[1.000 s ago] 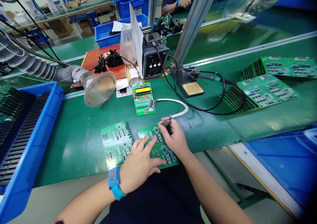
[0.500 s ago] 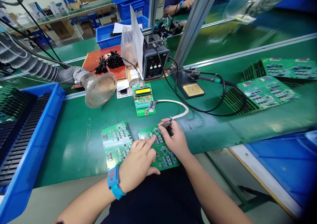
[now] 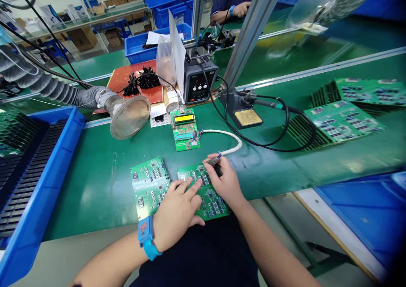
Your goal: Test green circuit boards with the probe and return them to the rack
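My right hand pinches a probe at the upper right part of a green circuit board. Whether its tip touches the board is hidden by my fingers. From the probe a white-sleeved cable curves back to a programmer board with a lit yellow display. My left hand, a blue wrist strap behind it, rests with fingers spread over the same circuit board. On the left, partly under that hand, lies another circuit board with two small digit displays.
A fume-extractor hood and a blue bin of boards stand left. Behind are a soldering station and an iron stand, its black cord looping right. Stacked boards sit right. Across the bench is a co-worker's hand.
My left fingers have shifted slightly and spread a little more on the board. The right hand keeps its pinch on the probe in nearly the same place.
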A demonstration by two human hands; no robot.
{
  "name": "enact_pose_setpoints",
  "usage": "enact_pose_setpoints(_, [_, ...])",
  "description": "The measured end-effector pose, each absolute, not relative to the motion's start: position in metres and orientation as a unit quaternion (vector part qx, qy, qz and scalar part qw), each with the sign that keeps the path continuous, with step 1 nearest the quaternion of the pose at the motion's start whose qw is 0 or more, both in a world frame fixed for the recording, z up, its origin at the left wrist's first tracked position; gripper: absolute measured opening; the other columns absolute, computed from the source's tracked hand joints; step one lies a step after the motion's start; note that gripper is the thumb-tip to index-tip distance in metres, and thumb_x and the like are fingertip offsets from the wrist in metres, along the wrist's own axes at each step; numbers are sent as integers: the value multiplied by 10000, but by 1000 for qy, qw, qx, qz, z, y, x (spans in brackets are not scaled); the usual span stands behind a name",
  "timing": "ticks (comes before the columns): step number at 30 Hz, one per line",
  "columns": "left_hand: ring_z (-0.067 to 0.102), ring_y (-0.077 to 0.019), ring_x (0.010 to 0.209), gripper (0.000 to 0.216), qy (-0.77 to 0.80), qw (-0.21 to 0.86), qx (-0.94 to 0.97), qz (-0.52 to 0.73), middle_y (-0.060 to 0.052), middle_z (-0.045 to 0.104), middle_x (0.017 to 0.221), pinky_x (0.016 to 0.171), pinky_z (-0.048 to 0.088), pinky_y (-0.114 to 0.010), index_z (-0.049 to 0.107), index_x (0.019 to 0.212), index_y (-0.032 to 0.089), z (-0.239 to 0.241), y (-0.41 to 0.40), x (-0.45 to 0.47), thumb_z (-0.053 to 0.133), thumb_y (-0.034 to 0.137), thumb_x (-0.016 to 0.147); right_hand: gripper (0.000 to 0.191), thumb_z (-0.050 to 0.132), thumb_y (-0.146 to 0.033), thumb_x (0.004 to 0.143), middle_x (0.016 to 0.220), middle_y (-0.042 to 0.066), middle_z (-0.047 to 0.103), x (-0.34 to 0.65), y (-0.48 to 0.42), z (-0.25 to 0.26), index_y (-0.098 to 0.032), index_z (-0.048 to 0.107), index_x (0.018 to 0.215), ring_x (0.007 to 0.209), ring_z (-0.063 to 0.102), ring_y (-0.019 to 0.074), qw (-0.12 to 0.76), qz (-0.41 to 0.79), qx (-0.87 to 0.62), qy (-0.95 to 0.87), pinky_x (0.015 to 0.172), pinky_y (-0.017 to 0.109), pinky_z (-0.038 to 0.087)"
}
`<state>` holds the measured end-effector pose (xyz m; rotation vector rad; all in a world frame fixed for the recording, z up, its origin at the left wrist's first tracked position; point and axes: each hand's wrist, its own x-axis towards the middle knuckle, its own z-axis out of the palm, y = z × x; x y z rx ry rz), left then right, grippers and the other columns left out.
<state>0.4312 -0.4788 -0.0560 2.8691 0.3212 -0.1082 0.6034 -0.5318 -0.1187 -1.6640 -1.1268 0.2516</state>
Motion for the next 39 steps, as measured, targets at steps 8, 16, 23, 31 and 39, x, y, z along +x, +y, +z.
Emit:
enact_pose_setpoints(8, [495,-338,1262,408,109,132,985,-26,-112,528,1384,997,412,-467,633,838,166,-59,-477,429,763,529,704,128,539,-302,879,872,62,684,603,-530,-121,-207,535,965,774,659,191,530,93,-710,-454,740,320,533])
enact_pose_setpoints(16, [464,-329,1293,404,108,134,985,-29,-111,511,1400,1020,391,-467,633,834,171,-62,-477,430,746,542,722,139,522,-312,912,909,53,683,607,-532,-125,-219,537,1014,859,649,197,545,148,-686,-458,814,339,508])
enact_pose_setpoints(23, [469,-323,1288,405,106,134,985,-26,-115,510,1400,1023,387,-461,632,841,170,-63,-477,429,747,540,722,142,545,-319,911,908,36,678,610,-532,-127,-229,554,1021,851,640,185,568,192,-668,-440,816,327,493])
enact_pose_setpoints(31, [484,-329,1275,408,104,129,986,-18,-114,518,1393,1011,405,-459,627,823,171,-61,-478,429,759,539,707,145,552,-328,908,888,40,675,610,-532,-128,-226,557,1012,848,638,192,574,198,-664,-435,816,343,493])
enact_pose_setpoints(39, [482,-331,1280,414,101,135,986,-20,-120,511,1398,1060,390,-466,637,821,164,-64,-476,430,763,539,698,139,557,-327,906,884,37,672,610,-533,-130,-232,558,1007,843,635,192,579,202,-664,-428,815,346,492])
